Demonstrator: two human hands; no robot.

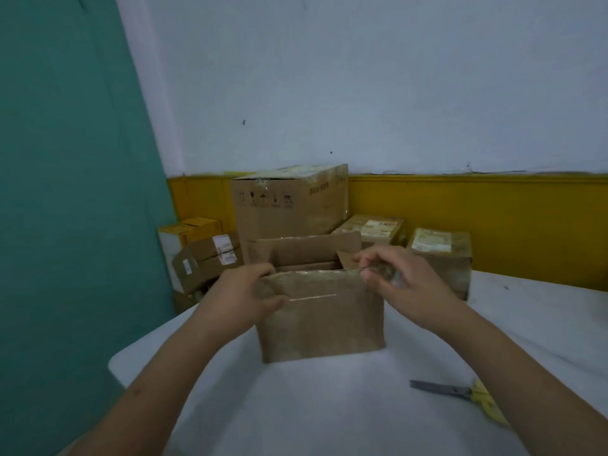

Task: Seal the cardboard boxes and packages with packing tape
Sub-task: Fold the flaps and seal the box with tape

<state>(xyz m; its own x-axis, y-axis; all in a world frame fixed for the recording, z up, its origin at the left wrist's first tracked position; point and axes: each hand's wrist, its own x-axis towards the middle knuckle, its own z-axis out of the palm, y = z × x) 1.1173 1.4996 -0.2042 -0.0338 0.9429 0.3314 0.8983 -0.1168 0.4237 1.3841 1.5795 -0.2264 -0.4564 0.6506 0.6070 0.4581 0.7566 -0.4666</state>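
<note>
- While it stands open at the middle of the frame on the white surface (296, 409), the cardboard box (322, 324) has its far flap upright and its near wall facing the camera.
- The left hand (240, 291) grips the box's upper left corner, with fingers (263, 268) curled over the top edge and the thumb pressed on the near wall.
- The right hand (394, 278) is at the box's upper right corner; its thumb and fingers (371, 258) pinch a glossy, blurred piece that looks like clear tape (385, 269).
- A shiny band runs along the top edge of the near wall between the two hands.
- Yellow-handled scissors (460, 394) lie on the surface at lower right, well apart from the box, blades pointing left.
- Behind the box a large carton (289, 205) stands against the wall, with two labelled parcels (441, 255) to its right and a pile of smaller boxes (204, 258) to its left.
</note>
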